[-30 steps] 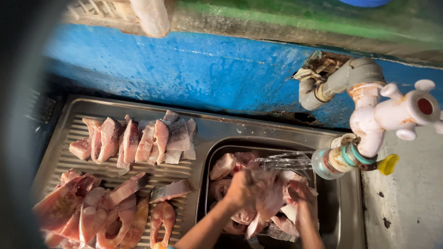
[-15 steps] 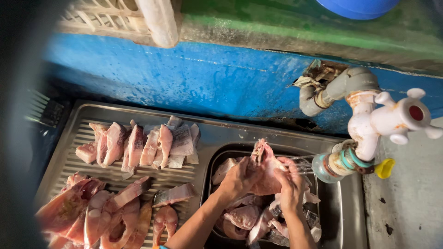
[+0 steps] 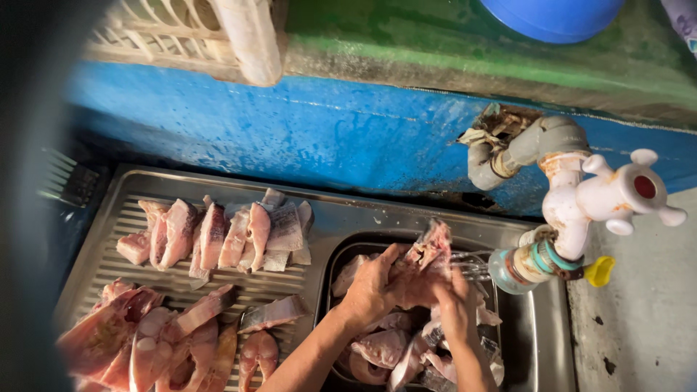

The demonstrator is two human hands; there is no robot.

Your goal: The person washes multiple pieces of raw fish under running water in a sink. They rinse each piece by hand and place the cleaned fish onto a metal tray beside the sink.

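Note:
Both of my hands hold one pinkish fish piece (image 3: 423,263) over the sink basin (image 3: 336,255). My left hand (image 3: 372,284) grips its left side and my right hand (image 3: 455,306) grips its lower right. Water runs from the white tap (image 3: 573,221) at the right onto the piece. More fish pieces (image 3: 381,347) lie in the basin below my hands.
A row of cut fish steaks (image 3: 218,236) and a heap of larger fish pieces (image 3: 160,337) lie on the ribbed steel drainboard (image 3: 102,250) at the left. A blue wall (image 3: 305,138) rises behind, with a pale crate (image 3: 167,33) and blue tub (image 3: 555,18) above.
My hands have lifted the fish piece out of the basin up to the water stream. The view has shifted slightly downward.

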